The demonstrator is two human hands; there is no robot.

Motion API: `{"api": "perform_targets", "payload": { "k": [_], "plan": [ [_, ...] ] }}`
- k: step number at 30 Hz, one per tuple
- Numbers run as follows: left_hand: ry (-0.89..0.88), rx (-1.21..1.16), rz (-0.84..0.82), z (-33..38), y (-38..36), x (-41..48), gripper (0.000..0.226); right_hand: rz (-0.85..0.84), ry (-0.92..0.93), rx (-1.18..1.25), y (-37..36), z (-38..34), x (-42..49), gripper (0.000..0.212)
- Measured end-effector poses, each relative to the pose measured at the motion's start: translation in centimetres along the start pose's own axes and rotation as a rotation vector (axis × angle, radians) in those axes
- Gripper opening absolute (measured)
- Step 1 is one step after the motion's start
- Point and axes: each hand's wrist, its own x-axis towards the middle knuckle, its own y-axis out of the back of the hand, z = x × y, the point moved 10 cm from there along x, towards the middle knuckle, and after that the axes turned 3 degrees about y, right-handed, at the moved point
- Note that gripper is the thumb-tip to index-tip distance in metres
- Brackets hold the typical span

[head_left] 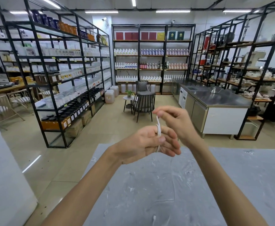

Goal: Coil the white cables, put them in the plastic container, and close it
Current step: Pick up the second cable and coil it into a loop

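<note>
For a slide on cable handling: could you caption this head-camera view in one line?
Left hand holds white cable loops while right hand pinches the strand above a grey table.

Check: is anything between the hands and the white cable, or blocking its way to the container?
Nothing: the left hand and right hand both hold the white cable. The container is out of view, so that path cannot be judged.

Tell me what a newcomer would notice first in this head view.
The two hands at centre draw the eye: the left hand holds a white cable looped round its fingers, while the right hand pinches the cable's upper end just above. Below them spreads the grey table, with another white cable tip at the bottom edge. Behind stand black shelving racks full of bottles and, at right, a steel counter.
</note>
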Motion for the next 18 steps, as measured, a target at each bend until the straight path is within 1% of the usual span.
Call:
{"api": "perform_targets", "payload": {
  "k": [1,3,5,6,7,9,11,12,14,16,18],
  "plan": [
    [-0.043,0.005,0.033,0.8,0.7,0.0,0.026,-0.020,-0.075,0.051,-0.9,1.3,-0.6,0.015],
    [-0.088,0.046,0.154,1.7,2.9,-0.2,0.027,-0.065,-0.185,0.101,-3.3,3.6,-2.5,0.030],
    [-0.077,0.063,0.271,1.7,5.1,-0.4,0.026,-0.053,-0.272,0.042,-4.8,5.5,-4.3,0.044],
    [-0.062,0.031,0.298,1.3,5.9,-0.6,0.025,-0.055,-0.317,-0.015,-5.3,6.2,-5.0,0.047],
    [-0.055,-0.011,0.322,0.9,6.6,-0.7,0.025,-0.082,-0.354,-0.080,-5.8,6.7,-5.7,0.046],
    [-0.088,-0.112,0.404,0.3,8.4,-1.0,0.025,-0.202,-0.400,-0.204,-7.0,7.1,-7.3,0.038],
    [-0.127,-0.202,0.505,-0.3,10.2,-1.3,0.028,-0.347,-0.378,-0.357,-8.3,6.6,-8.8,0.029],
    [-0.124,-0.212,0.547,-0.7,10.8,-1.4,0.030,-0.412,-0.343,-0.443,-8.8,6.1,-9.4,0.029],
    [-0.076,-0.118,0.607,-1.5,11.3,-1.4,0.033,-0.508,-0.268,-0.587,-9.2,4.5,-10.0,0.033],
    [-0.010,0.142,0.623,-1.9,10.8,-1.5,0.035,-0.552,-0.189,-0.715,-8.7,2.3,-9.6,0.027],
    [0.008,0.429,0.552,-2.0,8.7,-1.1,0.029,-0.557,-0.074,-0.857,-7.2,-0.6,-8.1,0.021]
  ]
}}
